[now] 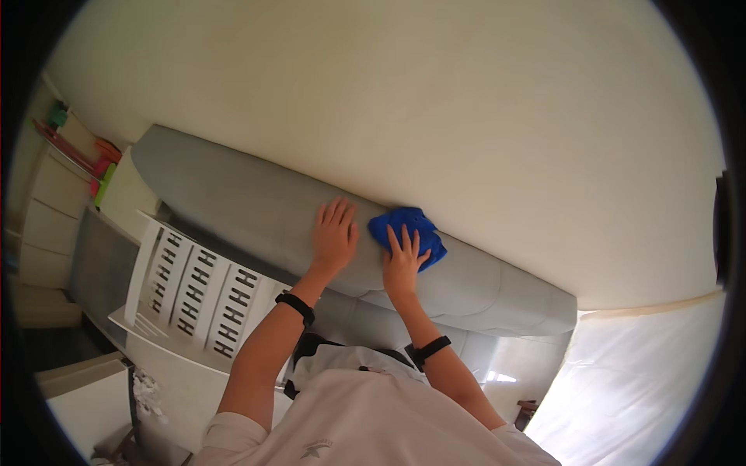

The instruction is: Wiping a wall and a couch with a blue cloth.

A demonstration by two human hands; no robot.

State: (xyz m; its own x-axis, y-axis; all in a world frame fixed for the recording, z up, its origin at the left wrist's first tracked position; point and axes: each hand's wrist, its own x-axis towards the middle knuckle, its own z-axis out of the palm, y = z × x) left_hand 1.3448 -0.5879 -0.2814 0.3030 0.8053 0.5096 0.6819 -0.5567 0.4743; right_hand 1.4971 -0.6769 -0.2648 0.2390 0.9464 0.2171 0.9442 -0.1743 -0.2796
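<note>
A long grey upholstered sofa backrest [256, 198] runs across the view against a pale wall. My left hand [335, 236] rests flat on its upper surface, fingers extended, with nothing in it. To its right, my right hand [403, 262] lies spread over a crumpled blue cloth [411, 224], pressing it on the top of the backrest near the wall. The fingers are apart on top of the cloth, and its underside is hidden. Both wrists bear black bands.
A white slatted plastic piece [201, 297] with H-shaped cutouts stands left of my left forearm. The pale wall [419, 105] rises behind the sofa. A bright white curtain [635, 378] hangs at the right. Coloured items [105, 169] are at the far left.
</note>
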